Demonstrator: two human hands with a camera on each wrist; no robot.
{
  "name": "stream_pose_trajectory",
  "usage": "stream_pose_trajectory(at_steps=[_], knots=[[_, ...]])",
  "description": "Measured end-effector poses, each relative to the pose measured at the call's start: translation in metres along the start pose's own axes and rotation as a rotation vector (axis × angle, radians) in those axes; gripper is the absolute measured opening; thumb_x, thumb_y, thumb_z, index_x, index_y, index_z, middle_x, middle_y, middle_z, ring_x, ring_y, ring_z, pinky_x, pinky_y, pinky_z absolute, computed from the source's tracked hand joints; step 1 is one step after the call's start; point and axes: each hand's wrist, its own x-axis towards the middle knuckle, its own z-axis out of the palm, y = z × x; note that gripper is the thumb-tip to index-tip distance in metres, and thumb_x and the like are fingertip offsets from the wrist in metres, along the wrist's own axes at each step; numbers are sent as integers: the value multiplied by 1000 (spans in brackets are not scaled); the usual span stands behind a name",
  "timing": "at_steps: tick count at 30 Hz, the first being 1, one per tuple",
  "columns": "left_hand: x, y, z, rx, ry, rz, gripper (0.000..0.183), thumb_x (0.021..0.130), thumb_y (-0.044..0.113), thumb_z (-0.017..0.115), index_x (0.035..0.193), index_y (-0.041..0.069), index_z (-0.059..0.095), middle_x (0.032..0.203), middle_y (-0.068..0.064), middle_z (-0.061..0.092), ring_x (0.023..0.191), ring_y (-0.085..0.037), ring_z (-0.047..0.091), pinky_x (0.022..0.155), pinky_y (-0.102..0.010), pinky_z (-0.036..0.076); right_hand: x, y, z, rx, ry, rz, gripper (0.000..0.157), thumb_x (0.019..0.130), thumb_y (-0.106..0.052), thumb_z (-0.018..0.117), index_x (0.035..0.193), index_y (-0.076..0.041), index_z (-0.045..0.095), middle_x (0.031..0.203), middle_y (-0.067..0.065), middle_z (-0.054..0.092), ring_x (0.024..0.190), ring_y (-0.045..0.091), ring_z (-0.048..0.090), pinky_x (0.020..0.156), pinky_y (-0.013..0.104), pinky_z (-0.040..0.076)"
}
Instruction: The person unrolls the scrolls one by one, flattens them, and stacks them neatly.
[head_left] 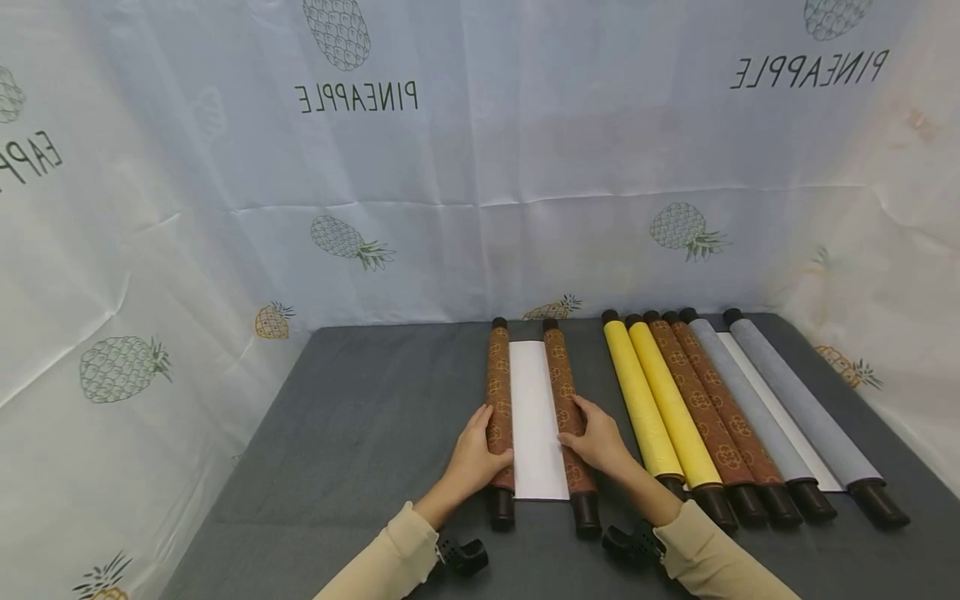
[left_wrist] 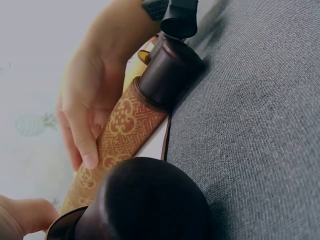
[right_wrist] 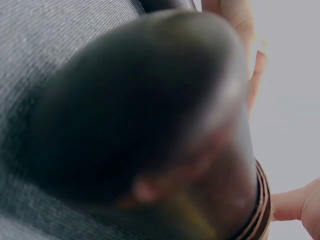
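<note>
A partly unrolled scroll with brown, gold-patterned backing lies on the grey cloth in the head view. Its left roll [head_left: 498,375] and right roll [head_left: 557,362] stand apart, with a strip of white paper [head_left: 534,417] between them. My left hand [head_left: 471,457] grips the left roll near its lower end, thumb on the paper side. On the right roll, my right hand [head_left: 602,440] has its thumb on the inner side and fingers over the outer side. A dark end knob [left_wrist: 150,200] fills the front of the left wrist view; another dark knob [right_wrist: 150,110] blocks most of the right wrist view.
To the right lie a yellow scroll [head_left: 637,387], another brown scroll [head_left: 693,400] and a grey scroll [head_left: 798,392] with white paper showing between its rolls. Grey cloth [head_left: 360,433] extends to the left. A white pineapple-print curtain [head_left: 450,258] hangs behind.
</note>
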Motion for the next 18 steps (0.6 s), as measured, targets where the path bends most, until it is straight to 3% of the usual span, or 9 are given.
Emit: stream_pose_trajectory(at_steps=[18], knots=[[-2,1,-9,-29,17,29,76,72,1,64,142,-9,37,152,-26,35,139,-43,39,105,-56,40,-1,1,-3,-18,9,-19,66,78,-4,71,135,13,43,140,36,46,129,50,46,103,56,43]])
